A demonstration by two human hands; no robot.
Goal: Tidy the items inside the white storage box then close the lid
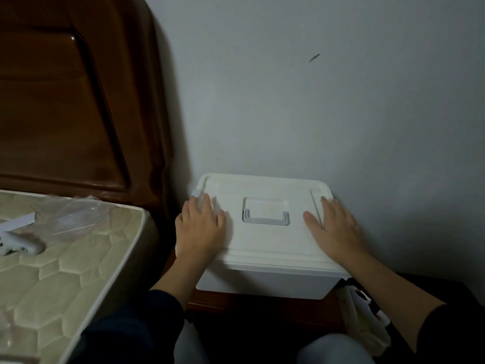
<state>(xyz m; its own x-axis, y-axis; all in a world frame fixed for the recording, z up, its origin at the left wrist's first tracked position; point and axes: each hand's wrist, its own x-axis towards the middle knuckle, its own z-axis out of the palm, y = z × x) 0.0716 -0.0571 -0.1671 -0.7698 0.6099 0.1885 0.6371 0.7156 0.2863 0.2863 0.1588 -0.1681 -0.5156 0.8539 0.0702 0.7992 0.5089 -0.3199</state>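
With lid (265,237) down, left hand (200,228), right hand (334,231) press flat.

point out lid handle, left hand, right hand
lid handle (266,221): head view, front bar of the grey handle.
left hand (200,229): head view, back of hand.
right hand (334,231): head view, back of hand.

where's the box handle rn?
Head view: the grey handle lies flat in the recess at the lid centre, between the left hand and right hand.
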